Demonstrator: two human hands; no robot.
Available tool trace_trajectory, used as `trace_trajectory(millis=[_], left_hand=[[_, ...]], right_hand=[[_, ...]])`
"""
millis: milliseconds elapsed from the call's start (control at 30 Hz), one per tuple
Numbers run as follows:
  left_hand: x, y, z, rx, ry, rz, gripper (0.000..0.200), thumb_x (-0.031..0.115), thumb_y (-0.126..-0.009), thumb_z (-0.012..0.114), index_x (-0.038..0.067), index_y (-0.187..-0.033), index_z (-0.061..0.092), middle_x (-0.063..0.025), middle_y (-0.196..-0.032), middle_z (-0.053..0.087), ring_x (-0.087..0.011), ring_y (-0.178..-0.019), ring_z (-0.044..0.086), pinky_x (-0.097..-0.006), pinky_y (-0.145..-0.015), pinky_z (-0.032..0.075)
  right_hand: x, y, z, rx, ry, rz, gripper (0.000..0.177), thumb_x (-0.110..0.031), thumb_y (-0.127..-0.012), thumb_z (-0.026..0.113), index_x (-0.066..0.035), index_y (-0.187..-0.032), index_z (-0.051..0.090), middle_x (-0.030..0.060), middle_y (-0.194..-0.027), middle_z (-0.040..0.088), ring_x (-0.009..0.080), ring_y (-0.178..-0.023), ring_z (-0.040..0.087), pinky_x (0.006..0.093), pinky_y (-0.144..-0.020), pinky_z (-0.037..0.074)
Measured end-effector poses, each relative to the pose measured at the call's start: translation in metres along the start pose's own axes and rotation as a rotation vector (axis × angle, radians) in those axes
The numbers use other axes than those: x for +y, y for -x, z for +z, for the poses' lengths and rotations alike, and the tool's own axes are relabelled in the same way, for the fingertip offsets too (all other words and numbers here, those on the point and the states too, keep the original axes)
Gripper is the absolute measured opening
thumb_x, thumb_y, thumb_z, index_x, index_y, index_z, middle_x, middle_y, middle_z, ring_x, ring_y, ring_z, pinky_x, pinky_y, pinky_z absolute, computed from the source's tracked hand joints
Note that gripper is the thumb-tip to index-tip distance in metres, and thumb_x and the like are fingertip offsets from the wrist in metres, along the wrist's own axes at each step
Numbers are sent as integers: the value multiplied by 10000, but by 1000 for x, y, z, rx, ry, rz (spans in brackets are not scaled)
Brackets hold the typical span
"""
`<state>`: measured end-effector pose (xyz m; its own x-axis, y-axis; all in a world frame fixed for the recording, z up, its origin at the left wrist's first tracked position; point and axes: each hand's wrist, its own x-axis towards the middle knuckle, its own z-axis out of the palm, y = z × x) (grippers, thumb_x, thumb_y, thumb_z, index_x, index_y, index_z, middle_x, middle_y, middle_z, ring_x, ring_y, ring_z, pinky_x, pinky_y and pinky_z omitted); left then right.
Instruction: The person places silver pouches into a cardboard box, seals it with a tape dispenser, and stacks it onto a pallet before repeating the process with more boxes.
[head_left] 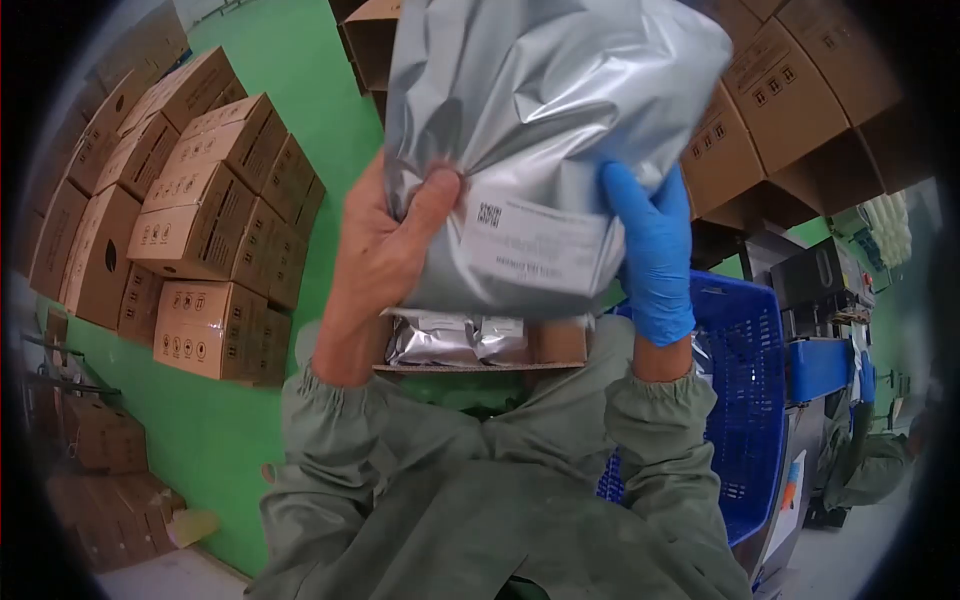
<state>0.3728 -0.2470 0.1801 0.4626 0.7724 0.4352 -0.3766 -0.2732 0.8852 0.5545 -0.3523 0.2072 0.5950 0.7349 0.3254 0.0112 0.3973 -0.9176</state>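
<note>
A large silver foil bag point(560, 120) hangs in front of me, held up between both hands. Near its lower edge is a white printed label point(535, 245) with a square code. My bare left hand point(390, 235) grips the bag's left side, thumb pressed on the foil. On the other side my right hand point(655, 250), in a blue glove, is closed on the lower right, thumb in front; its other fingers are partly hidden. Under the bag stands an open cardboard box point(560, 345) holding smaller-looking silver foil packs point(435, 340), mostly covered from view.
Stacked cardboard cartons point(205, 215) stand at the left on the green floor point(200, 430). More cartons point(790, 90) rise at the upper right. A blue plastic basket point(745, 400) sits by my right arm, beside a bench with equipment. Another person point(870, 470) is at the far right.
</note>
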Motion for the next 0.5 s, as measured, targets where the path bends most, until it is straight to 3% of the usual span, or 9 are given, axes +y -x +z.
trace_trajectory(millis=[67, 133, 167, 267, 300, 400, 467, 500], left_hand=[[-38, 6, 0, -16, -64, 84, 322, 158, -982, 562, -25, -1247, 550, -20, -1007, 632, -65, -842, 547, -216, -734, 451], [-55, 19, 15, 73, -168, 38, 411, 140, -997, 525, -29, -1367, 462, -18, -1039, 616, -52, -852, 531, -210, -727, 444], [-62, 19, 17, 47, -184, 85, 459, 108, -1000, 504, -20, -1428, 396, -13, -978, 608, -41, -780, 505, -198, -666, 428], [-58, 16, 22, 74, -228, 167, 420, 85, -1002, 482, -34, -1400, 421, -6, -915, 601, -44, -708, 487, -191, -605, 408], [-62, 17, 23, 65, -227, 166, 420, 85, -1002, 482, -34, -1400, 421, -6, -915, 601, -44, -708, 487, -191, -605, 408], [-92, 46, 18, 91, -307, -40, 383, 68, -985, 451, -32, -1355, 458, -95, -849, 639, -141, -656, 572, -254, -592, 445], [-167, 84, -2, -111, -771, 52, 383, 106, -954, 467, -14, -1317, 482, -196, -886, 663, -337, -712, 635, -350, -660, 496], [-204, 116, -21, -332, -865, -121, 378, 123, -940, 475, -5, -1294, 504, -223, -936, 660, -399, -777, 624, -383, -705, 504]], right_hand=[[42, 0, -2, 41, 120, -122, 359, -144, -896, 666, 21, -1189, 539, 75, -1071, 622, 139, -961, 591, 272, -843, 490], [55, 15, -12, -3, 374, -37, 398, -133, -902, 664, 32, -1234, 519, 89, -1098, 621, 126, -1001, 573, 262, -850, 474], [75, 17, -17, 32, 335, -145, 432, -140, -906, 658, 31, -1270, 501, 116, -1096, 643, 137, -963, 597, 276, -820, 484], [64, 26, -12, 113, 393, -245, 443, -171, -923, 636, 33, -1288, 489, 148, -1083, 663, 151, -913, 619, 298, -793, 500], [68, 24, -15, 128, 439, -356, 450, -178, -931, 616, 49, -1294, 476, 185, -1041, 671, 214, -868, 654, 322, -771, 513], [102, 44, -31, 168, 585, -201, 473, -149, -926, 599, 60, -1323, 449, 232, -1042, 655, 291, -915, 667, 351, -795, 513], [159, 78, -57, 67, 697, -21, 499, -95, -904, 577, 63, -1350, 421, 275, -1071, 628, 357, -948, 656, 384, -814, 509], [199, 109, -83, -66, 930, 118, 500, -70, -892, 567, 57, -1355, 428, 280, -1103, 617, 362, -979, 646, 383, -843, 500]])
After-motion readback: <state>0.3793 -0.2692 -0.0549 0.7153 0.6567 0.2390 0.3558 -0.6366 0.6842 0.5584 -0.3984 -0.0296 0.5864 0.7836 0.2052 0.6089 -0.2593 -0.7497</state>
